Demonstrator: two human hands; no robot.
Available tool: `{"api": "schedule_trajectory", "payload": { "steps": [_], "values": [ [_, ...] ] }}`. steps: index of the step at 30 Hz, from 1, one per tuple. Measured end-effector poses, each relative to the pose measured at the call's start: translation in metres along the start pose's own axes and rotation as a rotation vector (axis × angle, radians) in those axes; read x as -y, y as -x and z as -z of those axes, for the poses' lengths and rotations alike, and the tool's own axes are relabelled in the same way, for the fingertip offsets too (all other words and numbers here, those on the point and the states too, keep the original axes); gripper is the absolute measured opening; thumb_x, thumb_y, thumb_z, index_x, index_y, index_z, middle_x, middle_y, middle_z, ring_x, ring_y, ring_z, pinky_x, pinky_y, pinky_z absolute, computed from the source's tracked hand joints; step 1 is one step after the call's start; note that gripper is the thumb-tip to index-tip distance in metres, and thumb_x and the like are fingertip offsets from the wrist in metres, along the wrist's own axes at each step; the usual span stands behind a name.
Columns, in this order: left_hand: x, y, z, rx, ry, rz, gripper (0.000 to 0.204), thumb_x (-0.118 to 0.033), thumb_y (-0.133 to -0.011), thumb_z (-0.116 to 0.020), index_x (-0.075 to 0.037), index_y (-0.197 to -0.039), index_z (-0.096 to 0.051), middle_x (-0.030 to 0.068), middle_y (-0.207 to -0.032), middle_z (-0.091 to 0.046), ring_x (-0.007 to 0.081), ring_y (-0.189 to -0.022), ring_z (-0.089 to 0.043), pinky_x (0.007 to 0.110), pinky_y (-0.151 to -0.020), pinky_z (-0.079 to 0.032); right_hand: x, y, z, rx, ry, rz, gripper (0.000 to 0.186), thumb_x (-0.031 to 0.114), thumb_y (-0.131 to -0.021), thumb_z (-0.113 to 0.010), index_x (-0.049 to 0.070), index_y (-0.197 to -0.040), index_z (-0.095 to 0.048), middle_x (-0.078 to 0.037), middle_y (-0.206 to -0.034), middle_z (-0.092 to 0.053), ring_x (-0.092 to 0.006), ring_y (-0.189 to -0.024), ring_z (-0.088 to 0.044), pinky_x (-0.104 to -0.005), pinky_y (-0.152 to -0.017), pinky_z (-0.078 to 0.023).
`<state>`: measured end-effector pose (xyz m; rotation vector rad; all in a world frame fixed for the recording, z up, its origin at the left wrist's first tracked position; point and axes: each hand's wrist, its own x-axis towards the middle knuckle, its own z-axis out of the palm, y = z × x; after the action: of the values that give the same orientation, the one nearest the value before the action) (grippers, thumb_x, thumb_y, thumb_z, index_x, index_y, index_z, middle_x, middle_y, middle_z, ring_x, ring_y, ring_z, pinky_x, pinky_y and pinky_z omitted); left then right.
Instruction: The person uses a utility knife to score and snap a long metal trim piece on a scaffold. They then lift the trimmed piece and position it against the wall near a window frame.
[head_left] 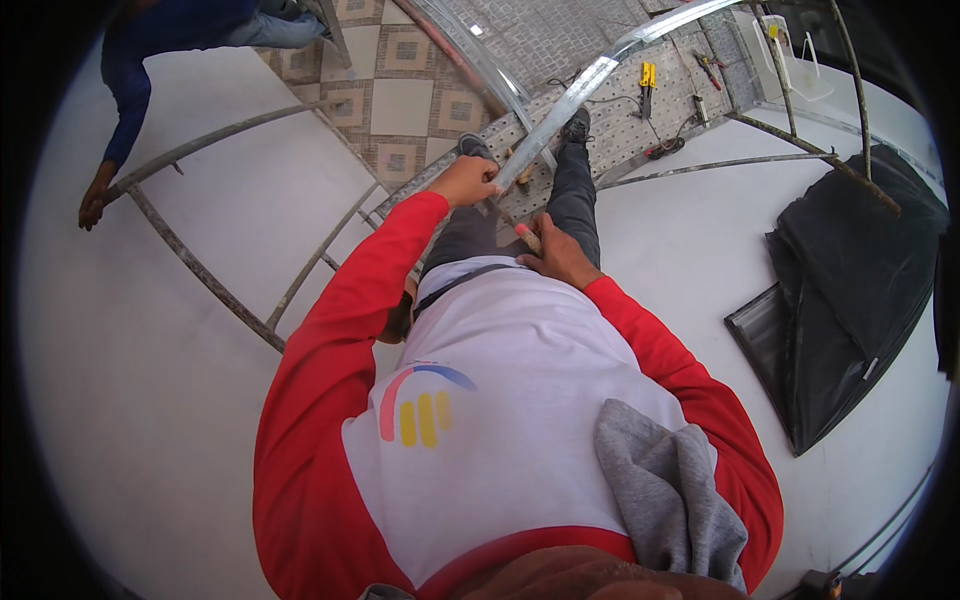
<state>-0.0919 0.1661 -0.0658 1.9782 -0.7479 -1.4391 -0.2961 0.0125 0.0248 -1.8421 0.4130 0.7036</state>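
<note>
A long, shiny metal profile (590, 82) slants from the upper right down towards my waist. My left hand (466, 181) is closed at its near end, fingers pinched on the edge. Just below and to the right, in front of my belt, my right hand (562, 252) is curled, with a short tan piece with a pink tip (528, 237) showing at its fingers. What that piece is, I cannot make out. Both my feet, in dark shoes, rest on a perforated metal platform (622, 120) under the profile.
On the platform lie a yellow-handled tool (647, 88), red-handled pliers (708, 72) and a cable (665, 148). Scaffold tubes (205, 265) flank me on both sides. A person in blue (130, 90) is at upper left, one hand by a tube. Black sheeting (850, 290) hangs at right.
</note>
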Motion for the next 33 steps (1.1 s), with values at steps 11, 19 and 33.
{"api": "schedule_trajectory", "payload": {
  "steps": [11, 19, 33],
  "values": [
    [0.002, 0.006, 0.010, 0.090, 0.112, 0.018, 0.024, -0.021, -0.090, -0.075, 0.001, -0.086, -0.068, 0.0054, -0.064, -0.059, 0.0111, -0.063, -0.056, 0.030, -0.061, -0.047, -0.025, -0.003, 0.001, -0.041, 0.017, 0.168, 0.036, 0.015, -0.089, -0.071, 0.002, -0.121, -0.057, -0.023, -0.108, -0.064, -0.0438, -0.101, -0.063, -0.0478, -0.085, -0.050],
    [0.001, 0.005, 0.035, 0.330, 0.430, 0.052, 0.024, -0.023, -0.097, -0.070, 0.000, -0.090, -0.068, -0.0011, -0.078, -0.062, 0.0069, -0.072, -0.056, 0.027, -0.062, -0.049, -0.065, -0.023, -0.004, -0.017, 0.020, 0.231, 0.035, 0.010, -0.091, -0.065, 0.004, -0.125, -0.056, -0.023, -0.112, -0.064, -0.0436, -0.104, -0.063, -0.0462, -0.087, -0.051],
    [-0.023, 0.045, 0.048, 0.276, 0.498, 0.066, 0.018, -0.017, -0.098, -0.068, -0.002, -0.089, -0.063, -0.0010, -0.084, -0.058, 0.0070, -0.078, -0.057, 0.027, -0.067, -0.057, -0.055, -0.015, 0.001, -0.011, -0.017, 0.290, 0.037, 0.015, -0.092, -0.069, 0.003, -0.125, -0.056, -0.022, -0.110, -0.064, -0.0429, -0.102, -0.063, -0.0443, -0.087, -0.050]
  ]
}}
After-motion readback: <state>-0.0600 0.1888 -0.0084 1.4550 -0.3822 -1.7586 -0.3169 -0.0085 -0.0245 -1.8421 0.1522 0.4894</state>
